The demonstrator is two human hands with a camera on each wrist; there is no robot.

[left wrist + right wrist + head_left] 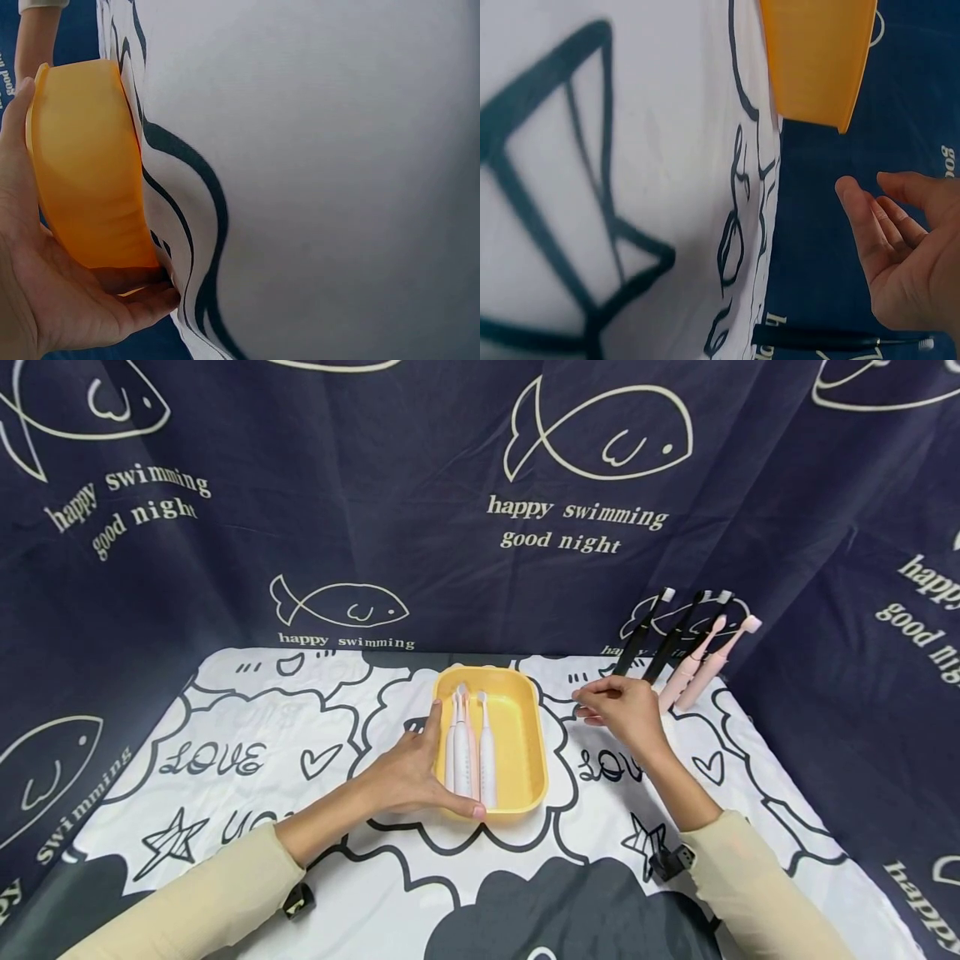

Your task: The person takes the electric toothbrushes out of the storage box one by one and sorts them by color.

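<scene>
A yellow tray [536, 752] sits mid-table, with white electric toothbrushes [487, 760] and a pink one side by side in its left half. My left hand [408, 772] holds its left side, thumb at the front edge and fingers along the left wall. The left wrist view shows that hand [60, 277] curled around the tray's outer wall [90, 165]. Right of the tray, my right hand [626, 706] hovers with thumb and fingertips slightly apart, nothing between them; the right wrist view shows the hand [907, 247] empty. Just behind it stand black electric toothbrushes [637, 635].
Two pink electric toothbrushes [705, 672] stand upright beside the black ones at the table's back right. A white cloth [247, 760] with black drawings covers the table. Dark blue fabric [420, 510] hangs behind and along both sides.
</scene>
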